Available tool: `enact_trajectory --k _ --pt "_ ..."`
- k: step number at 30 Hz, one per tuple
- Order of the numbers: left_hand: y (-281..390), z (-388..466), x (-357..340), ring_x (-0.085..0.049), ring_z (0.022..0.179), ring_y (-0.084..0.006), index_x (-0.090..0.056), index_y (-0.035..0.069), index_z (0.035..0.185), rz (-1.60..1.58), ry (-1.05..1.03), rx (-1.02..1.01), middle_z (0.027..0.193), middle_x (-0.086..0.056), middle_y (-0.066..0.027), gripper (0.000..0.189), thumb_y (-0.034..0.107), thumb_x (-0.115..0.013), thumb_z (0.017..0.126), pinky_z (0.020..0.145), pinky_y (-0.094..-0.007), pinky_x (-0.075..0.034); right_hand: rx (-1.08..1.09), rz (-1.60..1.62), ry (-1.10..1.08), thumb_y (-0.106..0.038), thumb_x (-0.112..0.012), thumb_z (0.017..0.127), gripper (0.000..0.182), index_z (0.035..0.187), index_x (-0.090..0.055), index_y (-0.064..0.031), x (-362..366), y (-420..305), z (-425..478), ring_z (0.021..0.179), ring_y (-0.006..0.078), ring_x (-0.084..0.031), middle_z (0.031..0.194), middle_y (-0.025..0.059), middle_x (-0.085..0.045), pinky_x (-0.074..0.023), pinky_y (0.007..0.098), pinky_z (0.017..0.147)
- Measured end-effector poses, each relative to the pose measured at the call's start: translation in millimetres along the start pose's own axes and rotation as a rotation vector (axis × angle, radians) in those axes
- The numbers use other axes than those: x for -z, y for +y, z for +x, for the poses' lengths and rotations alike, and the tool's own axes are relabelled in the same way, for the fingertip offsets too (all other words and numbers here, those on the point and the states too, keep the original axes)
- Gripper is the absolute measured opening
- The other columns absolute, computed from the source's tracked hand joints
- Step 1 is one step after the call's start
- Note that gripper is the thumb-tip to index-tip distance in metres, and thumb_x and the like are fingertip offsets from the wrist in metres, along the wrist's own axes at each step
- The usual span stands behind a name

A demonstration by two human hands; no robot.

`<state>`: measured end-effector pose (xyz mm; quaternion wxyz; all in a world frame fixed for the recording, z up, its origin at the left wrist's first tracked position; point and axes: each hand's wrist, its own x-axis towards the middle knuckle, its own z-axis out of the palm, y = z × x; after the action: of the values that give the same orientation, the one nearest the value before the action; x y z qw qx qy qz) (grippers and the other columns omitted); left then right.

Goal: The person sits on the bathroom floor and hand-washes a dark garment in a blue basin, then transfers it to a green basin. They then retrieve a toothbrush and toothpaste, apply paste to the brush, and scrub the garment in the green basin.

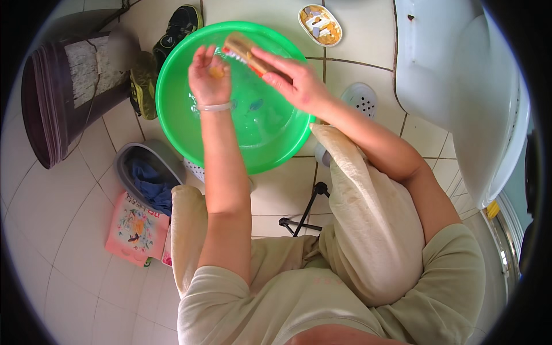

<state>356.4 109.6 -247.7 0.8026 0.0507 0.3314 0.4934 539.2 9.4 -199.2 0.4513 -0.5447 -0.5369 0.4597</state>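
My left hand (210, 79) is raised over the left part of a green plastic basin (177, 142), palm up, with a clear bangle (214, 107) at the wrist. A small yellow-orange piece (217, 72) rests in its palm; what it is made of I cannot tell. In my right hand (297, 82) is a wooden-backed scrubbing brush (241, 46) with white and red bristles, slightly blurred. The bristles face down toward the left hand, close to its fingers but apart. Shallow water (258, 125) lies in the basin, with a small bluish thing (256, 105) in it.
A white oval dish (320, 25) patterned orange and grey sits beyond the basin. Sneakers (144, 86) stand left, near a maroon object (47, 103). A grey tub (172, 159) holds blue cloth (151, 179) beside a pink printed package (138, 228). White ceramic fixture (431, 64) rises right.
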Motion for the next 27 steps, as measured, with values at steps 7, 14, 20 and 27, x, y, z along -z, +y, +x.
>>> enact_trajectory --k 7,14,20,27 --pt "9.8 5.2 42.6 -0.051 0.074 -0.0166 -0.049 0.003 0.1 0.648 0.739 -0.177 0.088 -0.054 -0.0105 0.015 0.013 -0.045 0.089 0.058 -0.0279 -0.046 -0.084 0.009 0.038 -0.019 -0.054 0.089 0.042 0.13 -0.044 -0.0146 7.8 4.9 -0.5 0.085 0.0121 -0.057 0.109 0.0063 -0.06 -0.046 0.0261 0.077" --pt "-10.1 51.7 71.4 -0.053 0.087 -0.0247 -0.047 0.001 0.097 0.027 0.465 0.036 0.1 -0.051 -0.0147 0.015 0.012 -0.038 0.091 0.082 -0.0451 -0.047 -0.141 0.066 0.038 -0.019 -0.055 0.087 0.041 0.127 -0.047 -0.0157 5.8 3.2 2.2 0.075 0.0145 -0.06 0.097 0.0081 -0.064 -0.0477 0.0277 0.07" --pt "-5.9 63.3 62.0 -0.052 0.084 -0.0242 -0.051 0.005 0.088 -0.288 -0.191 0.18 0.088 -0.053 -0.0116 0.023 0.018 -0.034 0.093 0.082 -0.0371 -0.047 -0.09 0.079 0.093 -0.021 -0.056 0.086 0.039 0.125 -0.049 -0.0172 -0.1 3.7 2.9 0.07 0.0165 -0.062 0.091 0.0093 -0.065 -0.0483 0.0294 0.067" --pt "-33.6 -6.3 -15.0 -0.051 0.103 -0.0275 -0.049 0.005 0.114 -0.119 -0.138 0.082 0.117 -0.05 -0.0159 0.037 0.033 -0.036 0.094 0.091 -0.0401 -0.043 0.008 -0.297 -0.028 -0.02 -0.057 0.085 0.046 0.129 -0.044 -0.0197 -6.0 0.8 8.7 0.068 0.0239 -0.058 0.085 0.0134 -0.06 -0.0469 0.0332 0.063"
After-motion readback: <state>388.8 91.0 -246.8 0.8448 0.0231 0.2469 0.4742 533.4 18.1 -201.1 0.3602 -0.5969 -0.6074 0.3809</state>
